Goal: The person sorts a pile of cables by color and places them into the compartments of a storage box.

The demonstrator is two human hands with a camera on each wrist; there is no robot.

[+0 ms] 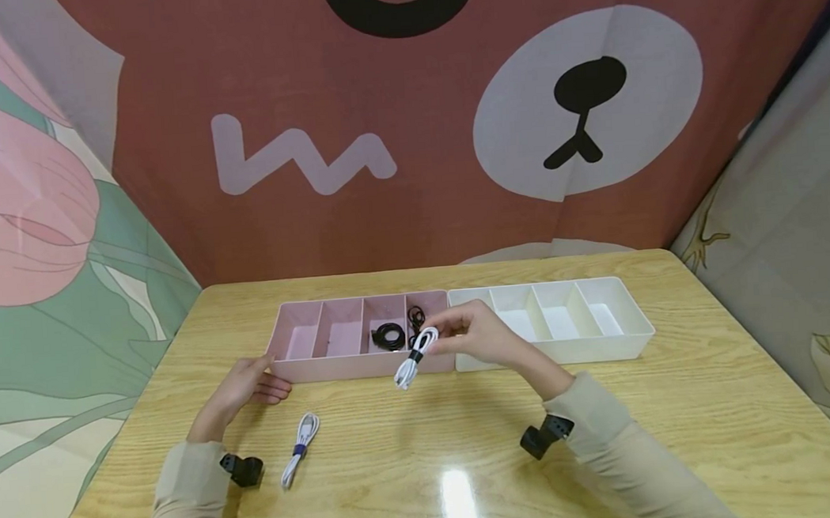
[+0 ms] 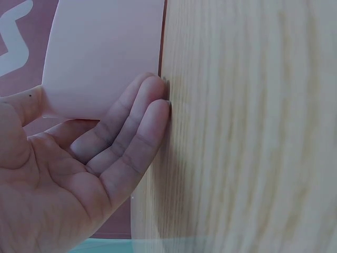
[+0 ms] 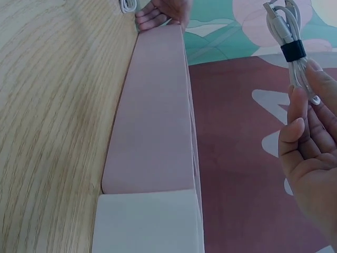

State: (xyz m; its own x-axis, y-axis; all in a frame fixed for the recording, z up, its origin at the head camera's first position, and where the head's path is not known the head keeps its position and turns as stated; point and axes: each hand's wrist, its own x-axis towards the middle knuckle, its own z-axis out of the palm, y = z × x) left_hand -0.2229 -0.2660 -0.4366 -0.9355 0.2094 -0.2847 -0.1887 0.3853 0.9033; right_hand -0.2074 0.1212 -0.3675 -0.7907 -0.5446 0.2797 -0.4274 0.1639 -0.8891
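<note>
My right hand (image 1: 473, 333) pinches a bundled white cable (image 1: 417, 357) between thumb and fingertips, above the front edge of the pink divided box (image 1: 364, 366). A black band (image 3: 293, 50) wraps the bundle's middle, and metal plugs show at its top in the right wrist view. At the left front corner of the pink box, my left hand (image 1: 243, 387) rests with its thumb against the box and its other fingers extended, touching the tabletop. Another white cable (image 1: 301, 450), tied with a dark purple band, lies on the table near that hand.
Two coiled black cables sit in the pink box: one coil (image 1: 389, 337) in the third compartment, another (image 1: 415, 319) in the rightmost, partly hidden. A white divided box (image 1: 556, 352) adjoins its right end. Behind the wooden table (image 1: 373, 499) hangs a printed cloth (image 1: 440, 210).
</note>
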